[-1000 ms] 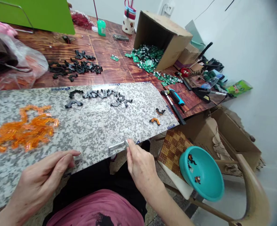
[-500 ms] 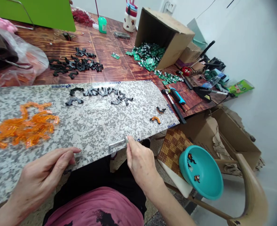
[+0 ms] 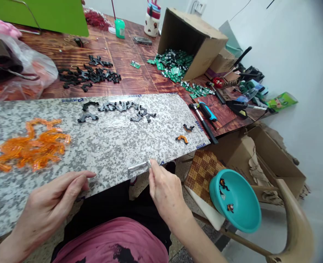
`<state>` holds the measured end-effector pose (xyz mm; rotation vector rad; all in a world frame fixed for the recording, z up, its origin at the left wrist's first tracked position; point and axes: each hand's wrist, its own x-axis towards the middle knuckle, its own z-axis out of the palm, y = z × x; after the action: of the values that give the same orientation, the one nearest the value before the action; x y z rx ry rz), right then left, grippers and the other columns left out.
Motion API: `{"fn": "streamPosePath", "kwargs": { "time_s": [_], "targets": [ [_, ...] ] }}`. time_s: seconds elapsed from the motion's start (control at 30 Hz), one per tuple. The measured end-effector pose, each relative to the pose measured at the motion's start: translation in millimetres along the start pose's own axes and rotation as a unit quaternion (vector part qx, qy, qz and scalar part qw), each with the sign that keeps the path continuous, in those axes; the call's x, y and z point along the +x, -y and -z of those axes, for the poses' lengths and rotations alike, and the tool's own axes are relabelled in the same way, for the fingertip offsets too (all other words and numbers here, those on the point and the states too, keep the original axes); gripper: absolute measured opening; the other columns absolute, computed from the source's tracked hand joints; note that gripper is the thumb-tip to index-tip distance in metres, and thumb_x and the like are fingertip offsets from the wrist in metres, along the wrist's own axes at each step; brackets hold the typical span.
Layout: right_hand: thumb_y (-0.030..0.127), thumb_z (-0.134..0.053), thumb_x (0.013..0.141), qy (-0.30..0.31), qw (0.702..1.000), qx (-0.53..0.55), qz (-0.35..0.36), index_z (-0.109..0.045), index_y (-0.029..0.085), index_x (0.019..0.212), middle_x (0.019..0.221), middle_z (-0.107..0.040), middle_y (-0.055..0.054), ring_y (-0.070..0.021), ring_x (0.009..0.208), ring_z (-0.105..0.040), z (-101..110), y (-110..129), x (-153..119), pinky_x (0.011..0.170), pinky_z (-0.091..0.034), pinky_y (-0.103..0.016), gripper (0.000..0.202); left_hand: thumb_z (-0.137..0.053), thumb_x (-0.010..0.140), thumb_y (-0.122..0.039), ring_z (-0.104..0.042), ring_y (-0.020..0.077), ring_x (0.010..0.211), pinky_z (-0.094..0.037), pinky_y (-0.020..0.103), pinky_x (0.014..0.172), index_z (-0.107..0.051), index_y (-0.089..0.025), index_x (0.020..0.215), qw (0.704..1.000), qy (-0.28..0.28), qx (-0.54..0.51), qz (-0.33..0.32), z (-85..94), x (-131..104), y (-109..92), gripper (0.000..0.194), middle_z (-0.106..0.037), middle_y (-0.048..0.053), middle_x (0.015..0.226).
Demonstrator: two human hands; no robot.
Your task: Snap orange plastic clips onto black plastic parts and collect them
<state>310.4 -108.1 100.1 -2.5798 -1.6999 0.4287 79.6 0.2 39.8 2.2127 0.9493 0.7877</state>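
Right hand (image 3: 166,190) pinched shut on silver metal rod (image 3: 137,167), left hand (image 3: 53,201) loosely curled at speckled slab (image 3: 109,146), its hold unclear

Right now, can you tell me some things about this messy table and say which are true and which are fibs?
1. The right hand has its fingers on one end of a silver metal rod. True.
2. The cardboard box stands upright. False: it lies on its side, with green circuit boards spilling out.
3. Orange plastic pieces are heaped on the speckled board. True.
4. The hammer is inside the teal basin. False: it lies along the board's right edge.
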Motion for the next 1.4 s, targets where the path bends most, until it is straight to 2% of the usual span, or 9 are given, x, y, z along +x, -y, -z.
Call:
{"fn": "streamPosePath", "kwargs": {
  "time_s": [0.2, 0.73, 0.87, 1.0, 1.1, 1.17, 1.4],
  "targets": [
    [0.011, -0.048, 0.098, 0.003, 1.0, 0.005, -0.001, -0.059, 0.016, 0.124, 0.1, -0.074, -0.008, -0.0213, 0.086, -0.073, 1.4, -0.7, -1.8, 0.066, -0.046, -0.026, 0.029, -0.049, 0.097, -0.039, -0.064, 0.0079, 0.062, -0.048, 0.011, 0.065, -0.072, -0.025, 0.102, 1.0, 0.003, 0.01, 0.013, -0.4, -2.2, 3.8, 0.028, -0.069, -0.005, 0.072],
    [0.01, -0.049, 0.096, -0.01, 1.0, 0.022, 0.002, -0.061, 0.015, 0.119, 0.088, -0.074, -0.006, -0.0211, 0.077, -0.073, 2.2, -1.4, -5.7, 0.06, -0.041, -0.027, 0.026, -0.052, 0.095, -0.039, -0.064, 0.0099, 0.059, -0.05, 0.013, 0.061, -0.073, -0.025, 0.1, 0.999, 0.01, -0.011, 0.033, 1.8, -5.1, 8.0, 0.027, -0.069, -0.004, 0.07],
    [0.01, -0.047, 0.097, -0.012, 0.999, 0.036, 0.004, -0.062, 0.014, 0.119, 0.09, -0.074, -0.008, -0.0223, 0.081, -0.073, 2.0, -4.0, -6.8, 0.063, -0.043, -0.027, 0.027, -0.052, 0.095, -0.038, -0.065, 0.0097, 0.062, -0.049, 0.012, 0.064, -0.072, -0.025, 0.101, 0.999, 0.01, -0.013, 0.039, 0.6, -5.4, 9.8, 0.025, -0.069, -0.004, 0.072],
    [0.013, -0.047, 0.098, -0.048, 0.994, 0.09, 0.026, -0.064, 0.014, 0.117, 0.088, -0.075, -0.007, -0.0212, 0.08, -0.073, -2.4, -12.6, -3.5, 0.066, -0.044, -0.025, 0.025, -0.051, 0.095, -0.041, -0.064, 0.0096, 0.06, -0.049, 0.012, 0.062, -0.073, -0.023, 0.099, 1.0, 0.01, -0.006, 0.024, 0.4, -1.6, 7.4, 0.029, -0.068, -0.004, 0.07],
    [0.014, -0.046, 0.097, -0.098, 0.987, 0.12, 0.033, -0.063, 0.014, 0.119, 0.093, -0.075, -0.007, -0.0208, 0.081, -0.073, -7.0, -17.9, -0.9, 0.068, -0.045, -0.024, 0.027, -0.051, 0.094, -0.043, -0.064, 0.0094, 0.058, -0.049, 0.012, 0.061, -0.074, -0.022, 0.098, 1.0, 0.005, 0.003, 0.017, 0.7, 0.3, 6.3, 0.031, -0.068, -0.004, 0.069],
    [0.014, -0.046, 0.097, -0.11, 0.985, 0.126, 0.038, -0.063, 0.014, 0.12, 0.096, -0.075, -0.009, -0.0211, 0.084, -0.073, -8.2, -18.9, 0.0, 0.069, -0.046, -0.024, 0.028, -0.051, 0.094, -0.043, -0.064, 0.0093, 0.058, -0.049, 0.011, 0.06, -0.074, -0.022, 0.098, 1.0, 0.003, 0.008, 0.013, 0.6, 0.7, 6.5, 0.031, -0.069, -0.003, 0.068],
    [0.014, -0.045, 0.099, -0.072, 0.992, 0.095, 0.042, -0.062, 0.015, 0.117, 0.096, -0.075, -0.008, -0.02, 0.086, -0.073, -4.5, -13.1, 0.4, 0.071, -0.046, -0.023, 0.025, -0.052, 0.093, -0.043, -0.065, 0.0099, 0.058, -0.049, 0.012, 0.06, -0.074, -0.022, 0.096, 1.0, 0.0, 0.007, 0.021, 0.6, 2.0, 4.2, 0.031, -0.069, -0.003, 0.068]
  ]
}}
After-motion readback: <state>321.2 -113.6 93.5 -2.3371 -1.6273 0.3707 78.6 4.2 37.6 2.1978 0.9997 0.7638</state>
